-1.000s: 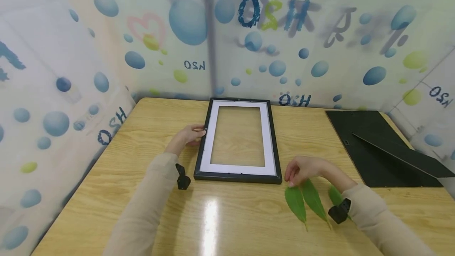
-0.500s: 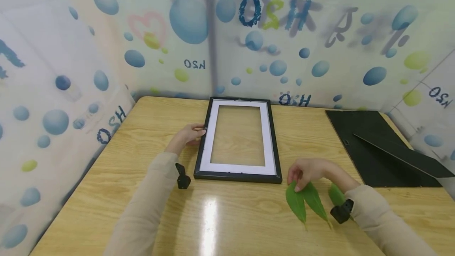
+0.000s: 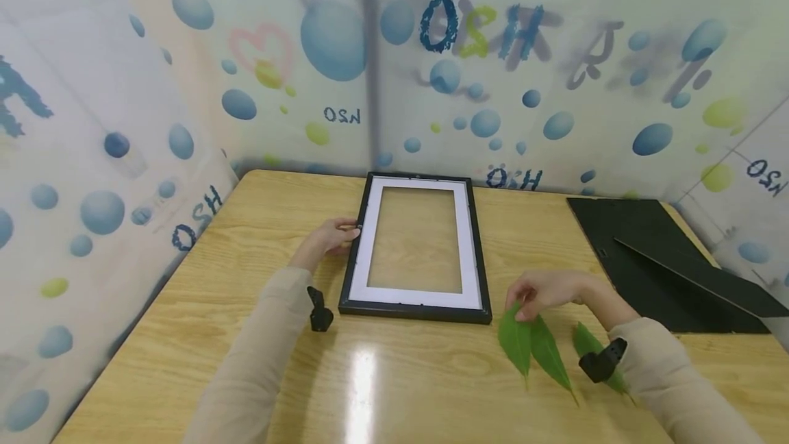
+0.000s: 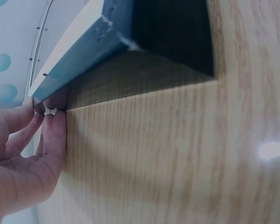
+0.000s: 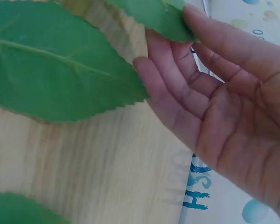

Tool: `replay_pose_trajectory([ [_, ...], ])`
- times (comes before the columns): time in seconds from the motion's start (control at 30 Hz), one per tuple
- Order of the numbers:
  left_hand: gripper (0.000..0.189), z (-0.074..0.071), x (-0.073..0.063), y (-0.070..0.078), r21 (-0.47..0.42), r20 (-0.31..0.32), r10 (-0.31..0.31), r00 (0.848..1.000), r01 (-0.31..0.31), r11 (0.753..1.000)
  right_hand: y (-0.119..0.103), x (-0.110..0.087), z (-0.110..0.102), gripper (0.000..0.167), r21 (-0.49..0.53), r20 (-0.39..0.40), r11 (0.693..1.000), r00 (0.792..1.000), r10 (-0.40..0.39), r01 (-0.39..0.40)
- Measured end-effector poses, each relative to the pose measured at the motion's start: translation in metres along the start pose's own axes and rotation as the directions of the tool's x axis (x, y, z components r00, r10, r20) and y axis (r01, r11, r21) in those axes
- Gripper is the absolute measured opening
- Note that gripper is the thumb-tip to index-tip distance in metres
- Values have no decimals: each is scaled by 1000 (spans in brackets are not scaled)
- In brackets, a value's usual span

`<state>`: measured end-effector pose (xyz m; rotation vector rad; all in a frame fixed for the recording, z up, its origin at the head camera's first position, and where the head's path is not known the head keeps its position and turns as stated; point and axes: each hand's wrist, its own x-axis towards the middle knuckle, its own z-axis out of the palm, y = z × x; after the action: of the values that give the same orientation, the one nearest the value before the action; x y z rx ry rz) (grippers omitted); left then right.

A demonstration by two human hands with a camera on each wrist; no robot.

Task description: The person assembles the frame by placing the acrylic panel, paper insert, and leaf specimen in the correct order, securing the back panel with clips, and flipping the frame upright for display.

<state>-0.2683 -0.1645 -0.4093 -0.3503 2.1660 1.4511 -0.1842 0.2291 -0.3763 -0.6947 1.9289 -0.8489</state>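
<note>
A black picture frame with a white mat lies flat on the wooden table. My left hand rests its fingertips against the frame's left side. In the left wrist view, the fingers of that hand touch the dark side wall and are mirrored in it. To the right of the frame, my right hand pinches the tip of a green leaf between thumb and fingers. A second leaf lies beside it, its tip close under the fingers. Partly hidden by the right wrist camera is a third leaf.
A black backing board with its stand flap raised lies at the right of the table. Behind and to the left stands a bubble-patterned wall covering. Light glares off the tabletop near the front.
My right hand has shifted slightly right from near the frame's corner and now pinches the leaf's tip, with that leaf moved a little. My left hand stays at the frame.
</note>
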Motion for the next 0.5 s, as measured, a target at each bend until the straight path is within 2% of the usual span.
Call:
replay_pose_trajectory([
  [0.33, 49, -1, 0, 1, -8, 1, 17, 1000, -17, 1000, -4, -4, -16, 21, 120, -14, 992, 999, 33, -31],
  [0.5, 49, 0, -1, -1, 15, 9, 20, 1000, -21, 1000, -8, 2, -28, 15, 126, -53, 992, 998, 23, -16],
])
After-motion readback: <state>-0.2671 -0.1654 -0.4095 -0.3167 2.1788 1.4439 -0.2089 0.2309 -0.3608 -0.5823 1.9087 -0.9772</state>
